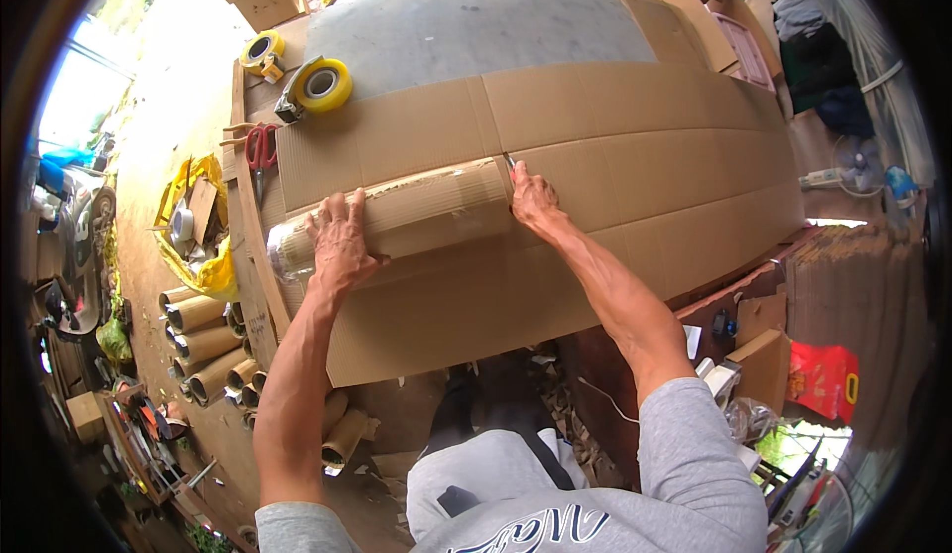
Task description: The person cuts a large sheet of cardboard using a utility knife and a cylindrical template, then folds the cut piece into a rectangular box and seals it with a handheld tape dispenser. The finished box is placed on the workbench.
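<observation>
A large flat cardboard sheet with fold creases covers most of the table. On it lies a long bundle wrapped in corrugated cardboard, with clear plastic at its left end. My left hand rests on top of the bundle near that end, fingers spread. My right hand is closed round a utility knife, mostly hidden by the fingers. Its metal tip points away from me, at the bundle's right end, touching or just above the sheet; I cannot tell which.
Tape dispensers with yellow rolls and red-handled scissors lie at the table's left edge. A grey panel is at the far side. Several cardboard tubes and a yellow bag sit on the floor at left.
</observation>
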The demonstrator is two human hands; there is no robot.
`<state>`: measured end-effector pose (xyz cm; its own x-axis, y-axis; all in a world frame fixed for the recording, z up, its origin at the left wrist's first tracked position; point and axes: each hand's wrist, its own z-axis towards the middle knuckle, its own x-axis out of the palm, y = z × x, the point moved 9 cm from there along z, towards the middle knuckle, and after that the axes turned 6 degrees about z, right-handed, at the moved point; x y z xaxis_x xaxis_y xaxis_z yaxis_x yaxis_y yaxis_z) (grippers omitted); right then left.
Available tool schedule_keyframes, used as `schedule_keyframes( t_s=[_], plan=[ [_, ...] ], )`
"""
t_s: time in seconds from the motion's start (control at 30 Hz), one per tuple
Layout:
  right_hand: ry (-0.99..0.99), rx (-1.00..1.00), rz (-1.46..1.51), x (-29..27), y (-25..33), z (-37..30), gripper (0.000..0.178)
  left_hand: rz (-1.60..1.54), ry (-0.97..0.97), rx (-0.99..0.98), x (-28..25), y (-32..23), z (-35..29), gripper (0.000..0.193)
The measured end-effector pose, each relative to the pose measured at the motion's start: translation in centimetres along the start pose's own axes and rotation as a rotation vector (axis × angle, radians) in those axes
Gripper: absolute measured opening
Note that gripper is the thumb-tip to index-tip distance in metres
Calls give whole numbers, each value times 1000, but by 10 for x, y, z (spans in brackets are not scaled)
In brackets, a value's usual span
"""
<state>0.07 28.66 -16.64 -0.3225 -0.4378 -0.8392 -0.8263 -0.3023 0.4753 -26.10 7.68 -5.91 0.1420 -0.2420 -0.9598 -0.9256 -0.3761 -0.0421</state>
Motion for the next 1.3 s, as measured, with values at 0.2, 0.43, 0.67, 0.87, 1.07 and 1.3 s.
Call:
schedule_keyframes(
  t_s=[0.2,0.43,0.67,0.87,1.07,1.3],
  plan=[
    [44,29,-38,1,4,-32,41,38,-22,-5,3,5,0,124],
    [38,24,-48,8,-1,-56,46,55,-20,-17,3,6,0,124],
    [34,17,-37,11,-6,-84,50,70,-14,-8,8,7,2,125],
    [40,51,-47,15,-10,-105,59,89,-2,-13,10,10,6,125],
    [85,81,-38,19,-14,-128,63,90,25,-15,12,10,5,126],
    [32,18,-55,21,-20,-158,65,92,-12,-14,10,10,5,123]
  ],
)
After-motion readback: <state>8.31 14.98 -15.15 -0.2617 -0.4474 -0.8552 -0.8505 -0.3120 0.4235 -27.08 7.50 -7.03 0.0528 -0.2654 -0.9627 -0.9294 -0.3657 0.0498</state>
